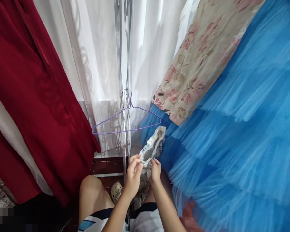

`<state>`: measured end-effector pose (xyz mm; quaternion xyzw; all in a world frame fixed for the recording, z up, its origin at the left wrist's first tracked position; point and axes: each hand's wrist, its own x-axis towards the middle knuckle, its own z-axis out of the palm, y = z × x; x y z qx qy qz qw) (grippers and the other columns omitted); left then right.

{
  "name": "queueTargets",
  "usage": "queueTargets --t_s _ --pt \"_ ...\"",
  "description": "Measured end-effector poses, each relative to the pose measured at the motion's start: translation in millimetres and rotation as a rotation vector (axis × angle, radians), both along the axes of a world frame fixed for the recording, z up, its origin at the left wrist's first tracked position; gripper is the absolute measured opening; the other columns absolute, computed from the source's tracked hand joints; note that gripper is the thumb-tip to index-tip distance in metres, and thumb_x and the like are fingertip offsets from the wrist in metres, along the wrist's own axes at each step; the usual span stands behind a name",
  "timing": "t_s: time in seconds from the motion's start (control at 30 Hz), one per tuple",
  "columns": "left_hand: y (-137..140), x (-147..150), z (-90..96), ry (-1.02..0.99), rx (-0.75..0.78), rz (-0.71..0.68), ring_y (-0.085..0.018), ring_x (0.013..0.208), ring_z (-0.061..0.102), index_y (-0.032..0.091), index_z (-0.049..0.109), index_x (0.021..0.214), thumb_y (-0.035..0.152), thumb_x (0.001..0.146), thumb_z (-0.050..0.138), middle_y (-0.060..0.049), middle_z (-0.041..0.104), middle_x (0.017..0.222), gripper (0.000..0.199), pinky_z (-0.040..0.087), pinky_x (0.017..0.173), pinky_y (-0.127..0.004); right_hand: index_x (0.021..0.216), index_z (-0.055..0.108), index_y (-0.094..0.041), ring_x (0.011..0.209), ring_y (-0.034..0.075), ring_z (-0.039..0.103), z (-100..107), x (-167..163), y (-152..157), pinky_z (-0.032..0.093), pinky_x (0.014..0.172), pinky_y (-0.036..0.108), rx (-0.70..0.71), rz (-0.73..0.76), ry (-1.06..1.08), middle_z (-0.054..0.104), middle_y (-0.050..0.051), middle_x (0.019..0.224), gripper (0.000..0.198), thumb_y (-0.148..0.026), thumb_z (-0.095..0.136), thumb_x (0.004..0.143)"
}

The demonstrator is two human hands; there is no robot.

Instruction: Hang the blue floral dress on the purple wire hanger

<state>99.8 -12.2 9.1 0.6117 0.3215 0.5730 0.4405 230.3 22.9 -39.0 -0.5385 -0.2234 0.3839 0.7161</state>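
Between my knees I hold a whitish, lightly patterned piece of cloth [148,149] with a gathered edge and an oval opening; its kind I cannot make out. My left hand [134,169] pinches the near left edge of the opening between thumb and fingers. Closed on the near right edge is my right hand [155,170]. The cloth's far end points up and to the right, and more of it hangs below my hands. Just beyond it, a purple wire hanger [111,132] hangs bare on a white metal rack [126,74].
Red curtains [45,106] hang at the left, sheer white curtains [99,64] behind the rack. Close on my right are a blue tiered tulle dress [232,154] and a floral cloth [188,71]. A beige clog [116,190] shows below my knees on the dark floor.
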Motion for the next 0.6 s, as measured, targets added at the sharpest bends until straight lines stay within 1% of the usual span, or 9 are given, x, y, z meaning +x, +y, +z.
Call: queueTargets --t_s 0.07,0.1,0.2,0.27,0.33,0.4,0.43,0.5,0.6 --pt "-17 5 -0.3 0.036 -0.002 -0.018 -0.024 0.127 0.05 0.021 0.062 0.096 0.037 0.098 0.045 -0.012 0.054 0.13 0.023 0.039 0.107 -0.037 0.07 0.059 -0.022 0.069 0.022 0.057 5 -4 -18 0.045 0.063 0.032 0.017 0.019 -0.049 0.061 0.001 0.066 0.021 -0.037 0.072 0.062" --pt "-24 6 1.7 0.066 -0.001 -0.025 -0.024 0.128 0.049 0.021 0.062 0.097 0.037 0.099 0.044 -0.011 0.053 0.132 0.024 0.037 0.109 -0.038 0.072 0.063 -0.022 0.076 0.024 0.059 8 -4 -29 0.047 0.071 0.033 0.027 0.097 -0.084 0.065 0.002 0.071 0.022 -0.036 0.075 0.062" --pt "-41 5 15.2 0.19 0.02 -0.07 -0.023 0.128 0.048 0.023 0.062 0.098 0.034 0.1 0.041 -0.009 0.051 0.134 0.024 0.035 0.11 -0.039 0.088 0.072 -0.021 0.101 0.028 0.061 21 -2 -62 0.044 0.096 0.039 0.049 0.529 -0.151 0.071 0.006 0.095 0.03 -0.044 0.077 0.068" --pt "-47 1 26.8 0.282 0.041 -0.097 -0.023 0.128 0.046 0.024 0.063 0.097 0.032 0.099 0.042 -0.007 0.05 0.135 0.023 0.034 0.111 -0.039 0.108 0.071 -0.023 0.116 0.028 0.056 30 -3 -79 0.036 0.107 0.041 0.037 0.764 -0.063 0.07 0.007 0.111 0.045 -0.057 0.067 0.079" --pt "-46 -7 35.5 0.36 0.049 -0.102 -0.023 0.128 0.043 0.025 0.064 0.095 0.033 0.098 0.046 -0.006 0.048 0.137 0.019 0.032 0.111 -0.04 0.12 0.066 -0.022 0.122 0.028 0.054 40 -6 -92 0.035 0.108 0.045 0.004 0.865 0.121 0.068 0.01 0.117 0.063 -0.071 0.047 0.086" --pt "-41 -21 37.6 0.395 -0.019 -0.133 -0.023 0.122 0.044 0.024 0.06 0.096 0.038 0.097 0.048 -0.006 0.052 0.129 0.018 0.032 0.109 -0.039 0.124 0.064 -0.02 0.121 0.03 0.056 49 -9 -102 0.038 0.104 0.046 -0.019 0.972 0.251 0.068 0.013 0.116 0.075 -0.078 0.033 0.087" --pt "-38 -29 35.6 0.391 -0.092 -0.177 -0.022 0.114 0.048 0.024 0.057 0.097 0.042 0.097 0.046 -0.005 0.056 0.119 0.021 0.035 0.105 -0.038 0.123 0.064 -0.019 0.119 0.03 0.057 54 -10 -106 0.04 0.102 0.045 -0.01 1.038 0.265 0.069 0.013 0.114 0.075 -0.078 0.036 0.086" --pt "-32 -46 26.1 0.351 -0.271 -0.332 -0.018 0.09 0.051 0.023 0.051 0.099 0.052 0.099 0.036 -0.002 0.055 0.092 0.032 0.042 0.091 -0.033 0.119 0.066 -0.018 0.109 0.028 0.062 63 -8 -111 0.045 0.094 0.039 0.047 1.189 0.2 0.07 0.012 0.107 0.068 -0.071 0.063 0.076" --pt "-29 -66 6.0 0.324 -0.433 -0.609 -0.015 0.071 0.045 0.021 0.054 0.099 0.064 0.096 0.026 0.001 0.049 0.076 0.051 0.042 0.074 -0.028 0.104 0.07 -0.015 0.086 0.022 0.064 75 5 -114 0.049 0.076 0.029 0.129 1.355 0.005 0.07 0.006 0.088 0.06 -0.045 0.089 0.056"
